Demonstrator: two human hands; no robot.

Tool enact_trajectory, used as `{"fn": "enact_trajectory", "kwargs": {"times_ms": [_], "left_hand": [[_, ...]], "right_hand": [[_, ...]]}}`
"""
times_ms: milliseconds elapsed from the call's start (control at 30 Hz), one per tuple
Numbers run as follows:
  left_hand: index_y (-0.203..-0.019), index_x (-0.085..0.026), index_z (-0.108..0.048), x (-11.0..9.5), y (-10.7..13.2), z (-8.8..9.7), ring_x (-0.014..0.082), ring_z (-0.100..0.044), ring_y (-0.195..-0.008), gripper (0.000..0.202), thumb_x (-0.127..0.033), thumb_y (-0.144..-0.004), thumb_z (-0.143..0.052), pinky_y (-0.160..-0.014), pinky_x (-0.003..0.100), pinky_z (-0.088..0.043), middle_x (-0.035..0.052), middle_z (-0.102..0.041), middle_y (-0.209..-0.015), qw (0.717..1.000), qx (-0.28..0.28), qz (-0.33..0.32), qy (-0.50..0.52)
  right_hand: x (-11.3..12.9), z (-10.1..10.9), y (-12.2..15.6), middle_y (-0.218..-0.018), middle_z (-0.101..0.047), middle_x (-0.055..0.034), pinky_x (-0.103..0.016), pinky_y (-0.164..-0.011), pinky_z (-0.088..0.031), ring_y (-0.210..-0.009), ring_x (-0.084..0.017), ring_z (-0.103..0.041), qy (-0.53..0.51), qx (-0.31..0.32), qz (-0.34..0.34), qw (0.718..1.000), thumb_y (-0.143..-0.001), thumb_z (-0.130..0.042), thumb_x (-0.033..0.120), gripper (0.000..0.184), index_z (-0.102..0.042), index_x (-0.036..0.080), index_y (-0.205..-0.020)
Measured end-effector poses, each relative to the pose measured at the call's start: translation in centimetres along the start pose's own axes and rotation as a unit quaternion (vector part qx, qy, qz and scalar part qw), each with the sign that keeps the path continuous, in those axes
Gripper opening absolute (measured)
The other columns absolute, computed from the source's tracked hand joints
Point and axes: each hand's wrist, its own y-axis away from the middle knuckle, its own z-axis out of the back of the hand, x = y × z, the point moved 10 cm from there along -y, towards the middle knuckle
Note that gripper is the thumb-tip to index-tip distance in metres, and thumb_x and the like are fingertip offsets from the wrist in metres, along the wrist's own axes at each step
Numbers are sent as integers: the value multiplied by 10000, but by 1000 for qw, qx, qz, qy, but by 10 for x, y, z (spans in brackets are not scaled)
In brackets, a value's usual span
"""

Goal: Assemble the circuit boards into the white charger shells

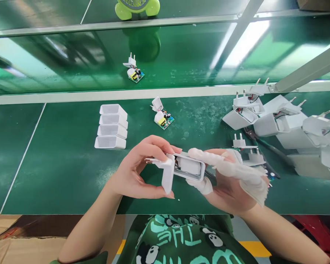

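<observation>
My left hand (145,168) pinches a white plug cover (168,174), whose metal prongs point left between thumb and fingers. Right beside it, my right hand (231,179) grips a white charger housing (191,167), its open side facing up. White finger cots cover several fingers of that hand. Inside the housing a white block and a bit of dark wiring show. The cover stands at the housing's left end, tilted away from the opening; whether the wires join the two is hard to see.
Several empty white housings (111,126) stand in a column at left. A circuit board (164,119) with a plug lies ahead, another board (136,74) on the ledge behind. Partly assembled chargers (280,117) crowd the right, near pliers (264,143). A green fan (137,7) stands at the top.
</observation>
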Motion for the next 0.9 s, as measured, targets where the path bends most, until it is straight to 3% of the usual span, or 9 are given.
{"fn": "enact_trajectory", "kwargs": {"times_ms": [133, 200, 267, 333, 433, 500, 567, 767, 900], "left_hand": [[-1230, -291, -534, -1, 0, 11, 317, -676, -1156, 742, -373, -627, -959, -985, 470, -595, 94, -584, -1221, 998, -11, 40, -43], [-1225, -282, -556, 1, -5, 31, 289, -656, -1180, 623, -508, -734, -867, -1027, 447, -558, 94, -599, -1252, 987, -48, 105, -112], [-1128, -263, -605, 3, -9, 67, 247, -672, -1120, 388, -555, -888, -695, -978, 401, -558, 70, -650, -1181, 951, -118, 196, -209], [-1025, -245, -628, 5, -13, 109, 221, -693, -1002, 316, -549, -959, -577, -875, 358, -566, 47, -697, -1061, 886, -176, 287, -319], [-969, -216, -655, 16, -25, 170, 235, -690, -940, 284, -491, -951, -584, -852, 357, -548, 60, -723, -1036, 793, -188, 377, -441], [-962, -179, -661, 33, -38, 208, 280, -668, -1034, 232, -400, -894, -680, -949, 397, -516, 106, -711, -1111, 766, -195, 394, -470], [-1113, -144, -632, 53, -50, 242, 330, -605, -1184, 393, -329, -805, -794, -1041, 451, -467, 152, -667, -1225, 744, -208, 405, -490], [-1310, -166, -579, 90, -70, 306, 264, -622, -1170, 427, -400, -960, -650, -1015, 511, -526, 115, -607, -1325, 746, -226, 383, -497], [-1262, -155, -603, 81, -80, 315, 230, -661, -1067, 376, -389, -970, -641, -930, 452, -577, 100, -648, -1231, 790, -223, 296, -488]], "right_hand": [[8, 1, 0, -1145, -745, -59, -438, -804, -613, -919, -261, -736, -19, -15, 56, 998, -835, -654, 108, 562, -490, 338, -1320], [2, 3, -1, -998, -747, -35, -436, -838, -610, -862, -233, -729, -32, -4, 42, 999, -861, -633, 114, 528, -493, 328, -1323], [-10, 2, -4, -860, -709, -8, -411, -835, -620, -789, -203, -723, -20, 39, 5, 999, -898, -604, 145, 456, -506, 308, -1312], [-21, 3, -9, -882, -694, -26, -339, -724, -638, -754, -188, -727, 2, 88, -25, 996, -913, -576, 176, 419, -508, 291, -1311], [-31, 11, -21, -1053, -687, -95, -217, -446, -559, -755, -197, -750, 15, 116, -50, 992, -885, -569, 199, 427, -503, 268, -1302], [-32, 16, -29, -1107, -677, -114, -196, -376, -515, -742, -203, -758, 26, 115, -55, 992, -871, -572, 206, 426, -501, 258, -1287], [-32, 18, -30, -1133, -676, -117, -198, -375, -516, -723, -198, -756, 40, 109, -57, 992, -877, -574, 216, 423, -499, 257, -1292], [-66, 44, 0, -1159, -688, -125, -237, -486, -611, -800, -234, -772, 51, 66, -92, 992, -889, -617, 330, 449, -514, 294, -1325], [-88, 80, 20, -1173, -659, -122, -313, -660, -675, -959, -279, -758, 71, -18, -117, 990, -873, -637, 384, 445, -517, 292, -1291]]}}
